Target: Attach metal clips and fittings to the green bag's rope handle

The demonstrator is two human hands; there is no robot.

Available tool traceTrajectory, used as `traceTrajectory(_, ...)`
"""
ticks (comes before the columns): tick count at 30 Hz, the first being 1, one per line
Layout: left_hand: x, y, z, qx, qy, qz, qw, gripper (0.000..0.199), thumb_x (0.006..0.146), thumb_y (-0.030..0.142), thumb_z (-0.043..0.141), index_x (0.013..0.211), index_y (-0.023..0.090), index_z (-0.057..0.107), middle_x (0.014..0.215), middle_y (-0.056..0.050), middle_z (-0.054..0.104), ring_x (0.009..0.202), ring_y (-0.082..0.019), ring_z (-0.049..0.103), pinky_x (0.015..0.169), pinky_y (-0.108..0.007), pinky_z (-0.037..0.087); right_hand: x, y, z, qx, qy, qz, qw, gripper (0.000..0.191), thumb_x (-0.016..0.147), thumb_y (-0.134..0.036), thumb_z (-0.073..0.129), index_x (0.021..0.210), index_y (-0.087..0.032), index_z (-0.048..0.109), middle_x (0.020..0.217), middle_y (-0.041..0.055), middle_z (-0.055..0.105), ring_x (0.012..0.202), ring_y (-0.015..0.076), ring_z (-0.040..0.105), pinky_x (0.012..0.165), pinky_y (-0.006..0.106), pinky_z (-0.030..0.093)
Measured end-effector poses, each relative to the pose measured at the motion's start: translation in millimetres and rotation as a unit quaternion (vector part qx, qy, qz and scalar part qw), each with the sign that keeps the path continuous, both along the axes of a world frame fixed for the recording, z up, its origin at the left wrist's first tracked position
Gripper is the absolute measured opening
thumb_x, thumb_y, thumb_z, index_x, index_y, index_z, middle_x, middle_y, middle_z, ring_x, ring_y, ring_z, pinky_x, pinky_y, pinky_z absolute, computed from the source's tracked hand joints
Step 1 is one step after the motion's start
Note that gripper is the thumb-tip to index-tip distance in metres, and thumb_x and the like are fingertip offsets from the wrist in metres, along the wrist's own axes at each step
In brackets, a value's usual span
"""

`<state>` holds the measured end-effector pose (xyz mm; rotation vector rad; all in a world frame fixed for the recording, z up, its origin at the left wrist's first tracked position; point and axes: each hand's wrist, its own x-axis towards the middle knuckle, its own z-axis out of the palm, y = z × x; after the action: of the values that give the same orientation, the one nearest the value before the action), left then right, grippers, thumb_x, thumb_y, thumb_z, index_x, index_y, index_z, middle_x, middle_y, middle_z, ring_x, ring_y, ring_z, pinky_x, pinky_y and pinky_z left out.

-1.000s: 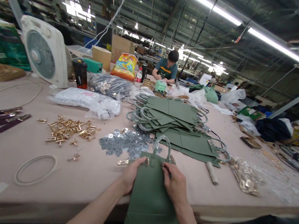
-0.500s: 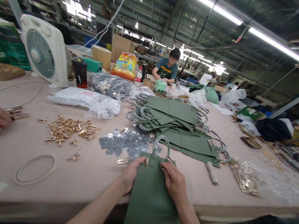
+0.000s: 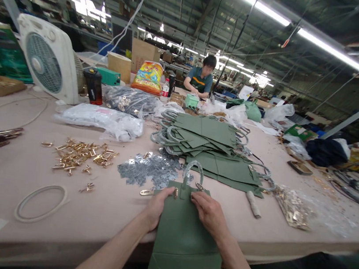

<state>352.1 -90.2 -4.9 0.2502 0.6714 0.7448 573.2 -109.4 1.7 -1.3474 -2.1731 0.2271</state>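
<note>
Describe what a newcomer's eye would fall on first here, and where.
Probably the green panel at bottom centre, held by the left hand at its left edge, the right hand near its handle. Beyond lies a heap of similar panels. Leftward are scattered gold fittings and, farther back, a white fan.

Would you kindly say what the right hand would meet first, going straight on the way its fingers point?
The right hand would probably meet the left end of the looped handle on the green panel; depth is unclear.
</note>
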Motion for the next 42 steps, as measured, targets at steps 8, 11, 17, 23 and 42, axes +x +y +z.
traceTrajectory(8,1,2,-3.5,0.016,0.04,0.017,0.999,0.034,0.092,0.04,0.062,0.097,0.009,0.073,0.084,-0.013,0.079,0.063,-0.022,0.073,0.063,-0.031,0.062,1,7,-2.6,-0.017,-0.038,-0.001,0.999,0.032,0.106,-0.024,0.044,0.122,-0.024,0.071,0.114,0.0087,0.074,0.101,0.0202,0.072,0.091,0.033,0.061)
traceTrajectory(11,1,1,-1.6,0.017,0.033,0.008,0.999,0.035,0.094,0.041,0.058,0.097,0.009,0.072,0.081,-0.014,0.079,0.061,-0.023,0.073,0.062,-0.032,0.062,-3,3,-10.8,0.028,-0.045,-0.024,0.998,0.03,0.106,-0.024,0.045,0.122,-0.021,0.071,0.115,0.0102,0.074,0.102,0.0207,0.071,0.09,0.033,0.06)
traceTrajectory(17,0,-1,4.2,0.015,0.015,0.002,1.0,0.037,0.096,0.04,0.055,0.105,0.008,0.071,0.084,-0.015,0.079,0.062,-0.025,0.074,0.063,-0.035,0.062,-12,-6,-21.6,0.072,-0.079,-0.072,0.992,0.029,0.107,-0.022,0.047,0.121,-0.022,0.071,0.117,0.0084,0.075,0.105,0.0201,0.071,0.092,0.032,0.06)
traceTrajectory(23,-2,0,3.6,0.008,-0.011,0.011,1.0,0.036,0.095,0.039,0.057,0.109,0.008,0.071,0.088,-0.014,0.08,0.071,-0.025,0.076,0.072,-0.035,0.063,-20,-15,-23.4,0.065,-0.148,-0.08,0.984,0.043,0.1,-0.007,0.041,0.134,-0.019,0.066,0.131,0.0102,0.071,0.119,0.0232,0.067,0.101,0.037,0.059)
traceTrajectory(42,1,-18,-4.5,0.151,0.089,0.094,0.98,0.053,0.076,0.044,0.086,0.119,0.019,0.069,0.103,-0.011,0.08,0.097,-0.03,0.077,0.091,-0.042,0.062,-55,-51,-30.4,0.025,0.26,-0.253,0.931,0.044,0.099,-0.037,0.054,0.139,-0.02,0.056,0.128,0.013,0.066,0.105,0.0241,0.068,0.096,0.044,0.059)
